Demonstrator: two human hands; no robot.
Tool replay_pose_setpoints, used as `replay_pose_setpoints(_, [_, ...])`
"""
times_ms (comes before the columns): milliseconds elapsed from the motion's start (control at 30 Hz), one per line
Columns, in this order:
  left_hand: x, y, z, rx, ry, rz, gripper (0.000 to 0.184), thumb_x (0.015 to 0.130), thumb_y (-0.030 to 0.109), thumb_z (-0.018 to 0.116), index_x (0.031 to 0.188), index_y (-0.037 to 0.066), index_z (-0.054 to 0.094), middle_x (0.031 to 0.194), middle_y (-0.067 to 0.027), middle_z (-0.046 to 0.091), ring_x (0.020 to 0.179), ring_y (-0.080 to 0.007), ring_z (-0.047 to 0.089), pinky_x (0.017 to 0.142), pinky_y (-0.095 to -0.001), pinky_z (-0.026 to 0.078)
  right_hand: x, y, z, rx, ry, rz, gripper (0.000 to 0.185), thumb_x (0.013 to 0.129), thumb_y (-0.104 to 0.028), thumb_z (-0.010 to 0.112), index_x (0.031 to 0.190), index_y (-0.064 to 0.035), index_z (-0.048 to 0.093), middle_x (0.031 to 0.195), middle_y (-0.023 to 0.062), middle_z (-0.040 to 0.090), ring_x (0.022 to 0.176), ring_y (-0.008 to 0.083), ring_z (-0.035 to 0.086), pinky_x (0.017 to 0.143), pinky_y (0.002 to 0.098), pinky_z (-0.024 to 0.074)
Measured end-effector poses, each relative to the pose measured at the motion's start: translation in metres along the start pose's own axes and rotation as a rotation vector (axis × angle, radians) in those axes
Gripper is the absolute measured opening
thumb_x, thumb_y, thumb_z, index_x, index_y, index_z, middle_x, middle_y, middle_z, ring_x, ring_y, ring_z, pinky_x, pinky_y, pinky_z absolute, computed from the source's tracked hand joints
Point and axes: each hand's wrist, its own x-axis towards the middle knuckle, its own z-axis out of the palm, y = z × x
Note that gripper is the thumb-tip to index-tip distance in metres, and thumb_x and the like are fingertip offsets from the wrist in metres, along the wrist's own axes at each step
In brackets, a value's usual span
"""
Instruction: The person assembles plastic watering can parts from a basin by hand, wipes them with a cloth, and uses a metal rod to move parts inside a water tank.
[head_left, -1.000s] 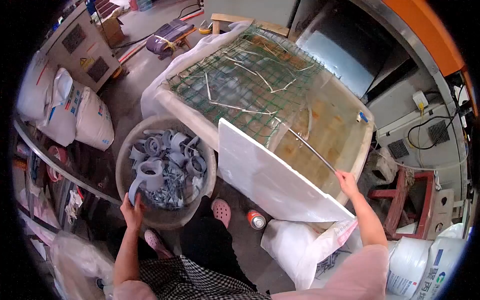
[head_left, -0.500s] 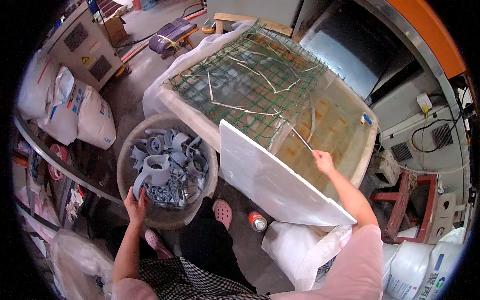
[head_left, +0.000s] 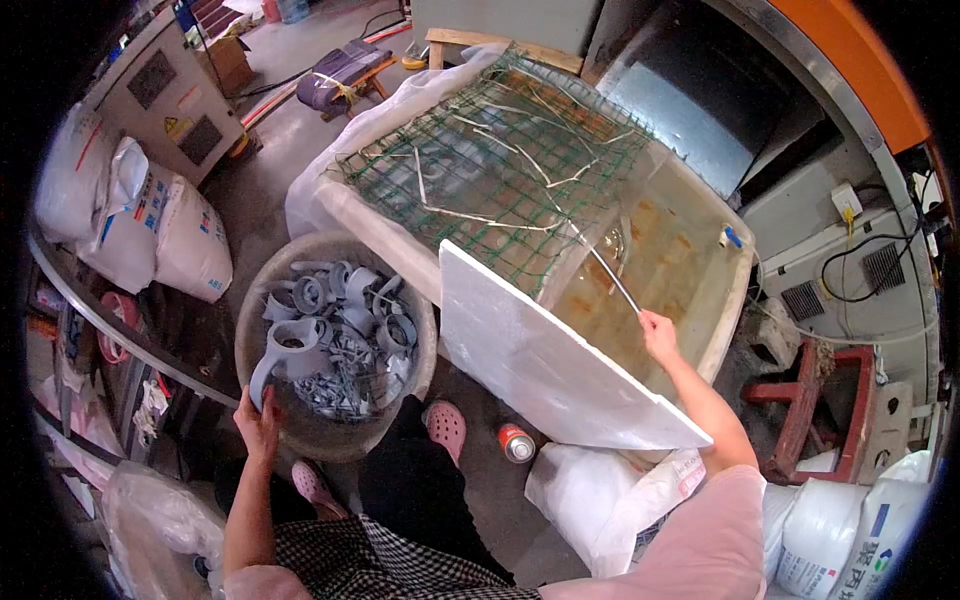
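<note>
My left hand [head_left: 260, 425] grips the curved handle of a grey plastic part [head_left: 292, 347], held over a round tub [head_left: 420, 375] of similar grey parts and scraps. My right hand [head_left: 657, 332] is closed round the near end of a metal rod [head_left: 608, 270]. The rod slants up and left over a water-filled basin [head_left: 712, 365], its far end by the edge of a green net [head_left: 480, 160] with white strips. Grey shapes show dimly under the net. A white board [head_left: 540, 350] leans along the basin's near side.
A red can [head_left: 515, 442] stands on the floor near my pink shoes. White sacks [head_left: 190, 240] are at the left, and a white bag [head_left: 590, 500] lies below the board. At the right are a red frame [head_left: 850, 410] and machine cabinets [head_left: 850, 270].
My right hand moved left with the rod, then slightly back right and down. The grey part in my left hand rose a little, then came lower and left, tilting.
</note>
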Motion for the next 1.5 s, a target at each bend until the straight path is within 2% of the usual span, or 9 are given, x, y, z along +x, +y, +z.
replay_pose_setpoints(100, [-0.005, 0.001, -0.001, -0.021, 0.015, 0.008, 0.013, 0.091, 0.011, 0.057, 0.087, -0.001, 0.055, 0.060, -0.0007, 0.051, 0.050, -0.0081, 0.052, 0.047, -0.0254, 0.046, -0.017, -0.020, -0.024, -0.051, -0.059, 0.100, 0.035, 0.090, -0.033, 0.055, 0.110, -0.0057, 0.063, 0.094, 0.0205, 0.065, 0.087, 0.0292, 0.065, 0.076, 0.0354, 0.0482])
replay_pose_setpoints(400, [-0.006, -0.006, -0.004, 0.107, -0.017, 0.039, 0.013, 0.091, 0.011, 0.058, 0.089, -0.002, 0.056, 0.058, -0.0009, 0.053, 0.050, -0.0091, 0.055, 0.047, -0.0254, 0.045, -0.002, -0.054, -0.020, -0.112, -0.154, 0.127, 0.034, 0.091, -0.031, 0.055, 0.111, -0.0051, 0.062, 0.096, 0.0214, 0.065, 0.094, 0.0333, 0.063, 0.081, 0.0371, 0.0478])
replay_pose_setpoints(433, [-0.007, -0.009, -0.006, 0.081, -0.020, 0.046, 0.013, 0.091, 0.012, 0.057, 0.093, -0.001, 0.056, 0.061, -0.0006, 0.052, 0.051, -0.0081, 0.052, 0.046, -0.0263, 0.044, 0.000, -0.048, -0.017, -0.112, -0.154, 0.126, 0.034, 0.091, -0.031, 0.055, 0.111, -0.0051, 0.062, 0.096, 0.0214, 0.065, 0.094, 0.0333, 0.063, 0.081, 0.0371, 0.0478])
replay_pose_setpoints(500, [-0.007, -0.012, -0.008, 0.053, -0.025, 0.052, 0.014, 0.092, 0.014, 0.057, 0.096, 0.000, 0.056, 0.064, -0.0002, 0.052, 0.052, -0.0071, 0.049, 0.045, -0.0271, 0.043, 0.003, -0.036, -0.010, -0.104, -0.082, -0.019, 0.032, 0.091, -0.030, 0.055, 0.108, -0.0048, 0.064, 0.065, 0.0121, 0.059, 0.062, 0.0190, 0.058, 0.063, 0.0342, 0.0457])
replay_pose_setpoints(700, [-0.003, -0.026, -0.010, 0.011, 0.000, 0.041, 0.016, 0.091, 0.014, 0.058, 0.093, -0.002, 0.057, 0.057, -0.0014, 0.053, 0.048, -0.0088, 0.055, 0.045, -0.0251, 0.045, 0.013, -0.034, 0.007, -0.022, -0.165, -0.016, 0.032, 0.092, -0.031, 0.053, 0.107, -0.0054, 0.064, 0.062, 0.0118, 0.057, 0.056, 0.0169, 0.055, 0.057, 0.0338, 0.0439])
replay_pose_setpoints(1033, [0.002, -0.006, -0.002, 0.087, 0.021, 0.063, 0.017, 0.091, 0.014, 0.058, 0.089, -0.002, 0.056, 0.055, -0.0029, 0.053, 0.048, -0.0102, 0.055, 0.045, -0.0261, 0.044, 0.045, -0.062, 0.033, -0.077, -0.169, -0.064, 0.032, 0.092, -0.031, 0.052, 0.105, -0.0047, 0.064, 0.073, 0.0155, 0.062, 0.068, 0.0248, 0.060, 0.065, 0.0357, 0.0464])
replay_pose_setpoints(1100, [0.002, -0.003, -0.002, 0.110, 0.012, 0.060, 0.017, 0.091, 0.014, 0.058, 0.088, -0.002, 0.056, 0.055, -0.0027, 0.053, 0.048, -0.0103, 0.056, 0.045, -0.0263, 0.045, 0.050, -0.069, 0.037, -0.031, -0.210, 0.039, 0.031, 0.092, -0.032, 0.052, 0.109, -0.0098, 0.064, 0.091, 0.0198, 0.065, 0.087, 0.0349, 0.062, 0.076, 0.0400, 0.0476])
replay_pose_setpoints(1333, [0.003, -0.003, -0.005, 0.057, 0.000, 0.052, 0.015, 0.091, 0.014, 0.058, 0.090, -0.001, 0.056, 0.058, -0.0026, 0.054, 0.049, -0.0101, 0.055, 0.047, -0.0257, 0.045, 0.059, -0.067, 0.020, -0.220, -0.120, -0.136, 0.031, 0.092, -0.029, 0.053, 0.111, -0.0064, 0.061, 0.090, 0.0188, 0.065, 0.086, 0.0308, 0.063, 0.076, 0.0398, 0.0472])
replay_pose_setpoints(1500, [0.004, -0.021, -0.010, 0.008, -0.024, 0.048, 0.016, 0.093, 0.016, 0.056, 0.089, 0.000, 0.055, 0.058, -0.0031, 0.055, 0.049, -0.0099, 0.054, 0.047, -0.0257, 0.044, 0.051, -0.077, -0.021, -0.210, -0.265, 0.002, 0.032, 0.092, -0.029, 0.053, 0.112, -0.0063, 0.061, 0.083, 0.0168, 0.064, 0.077, 0.0261, 0.062, 0.071, 0.0372, 0.0464])
